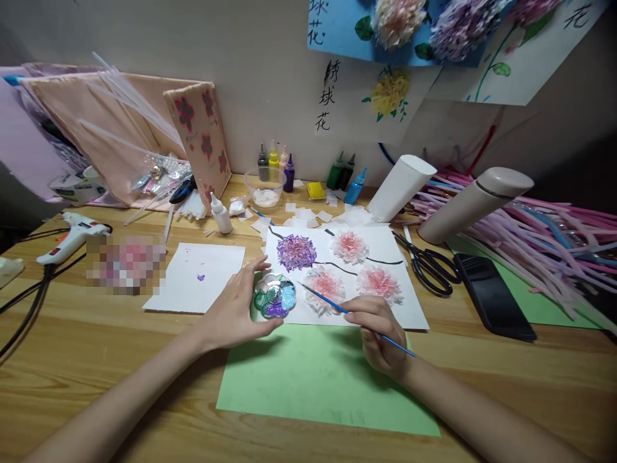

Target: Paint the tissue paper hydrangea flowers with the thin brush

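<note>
My left hand [236, 305] grips a small flower-shaped paint palette [274, 296] by its left side, thumb below and fingers above. Green, purple and light blue paint lies in its wells. In my right hand [378, 331] is a thin blue paintbrush [332, 305], its tip pointing left, close to the palette's right edge. Under the brush lies a white paper sheet [414, 308] with black painted lines. It bears a purple-tipped paper flower [295, 251] and three pink-and-white ones: an upper right flower [349, 247], a lower right flower [380, 283] and a lower middle flower [324, 289], partly behind the brush.
Green paper [322, 379] lies in front. At left are a marked white sheet [216, 257] and a glue gun [72, 238]. Black scissors [434, 263], a phone [494, 296] and pipe cleaners [544, 231] lie right. Behind stand paint bottles [289, 173], a clear bowl [265, 190] and a white cylinder [402, 186].
</note>
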### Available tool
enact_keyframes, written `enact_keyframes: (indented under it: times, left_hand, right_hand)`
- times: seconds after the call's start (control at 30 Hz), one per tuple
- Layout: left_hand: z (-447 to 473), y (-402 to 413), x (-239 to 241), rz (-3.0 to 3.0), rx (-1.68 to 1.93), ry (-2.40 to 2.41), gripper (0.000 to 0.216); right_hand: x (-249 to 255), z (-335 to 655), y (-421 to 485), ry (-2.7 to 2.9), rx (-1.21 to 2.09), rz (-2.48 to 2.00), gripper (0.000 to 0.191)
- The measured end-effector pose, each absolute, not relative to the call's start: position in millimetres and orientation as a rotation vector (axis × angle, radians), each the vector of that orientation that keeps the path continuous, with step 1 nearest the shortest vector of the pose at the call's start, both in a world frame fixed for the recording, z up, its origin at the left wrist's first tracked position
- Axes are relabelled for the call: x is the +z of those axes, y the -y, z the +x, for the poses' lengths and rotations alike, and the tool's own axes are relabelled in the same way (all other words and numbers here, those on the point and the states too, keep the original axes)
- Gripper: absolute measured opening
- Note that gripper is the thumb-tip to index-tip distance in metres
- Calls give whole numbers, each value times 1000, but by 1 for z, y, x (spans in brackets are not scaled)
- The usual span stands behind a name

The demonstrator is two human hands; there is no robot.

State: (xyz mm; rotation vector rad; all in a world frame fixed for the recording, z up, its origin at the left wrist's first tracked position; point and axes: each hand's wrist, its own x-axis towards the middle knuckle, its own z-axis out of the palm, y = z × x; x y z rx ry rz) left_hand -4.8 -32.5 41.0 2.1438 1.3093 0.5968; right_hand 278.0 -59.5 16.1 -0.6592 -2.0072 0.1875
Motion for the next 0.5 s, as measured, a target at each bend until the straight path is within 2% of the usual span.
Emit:
enact_keyframes:
  times: [0.07, 0.13, 0.5]
  left_hand:
    - [-8, 34, 40, 2243, 550, -1297, 110]
    - [-10, 35, 38, 2288, 541, -1287, 116]
    - [-11, 31, 31, 2286, 659, -1260, 101]
  right_hand:
    - [18, 276, 59, 2027, 202, -665, 27]
    - [19, 274, 60, 2054, 221, -656, 27]
    - [15, 271, 62, 2092, 243, -754, 26]
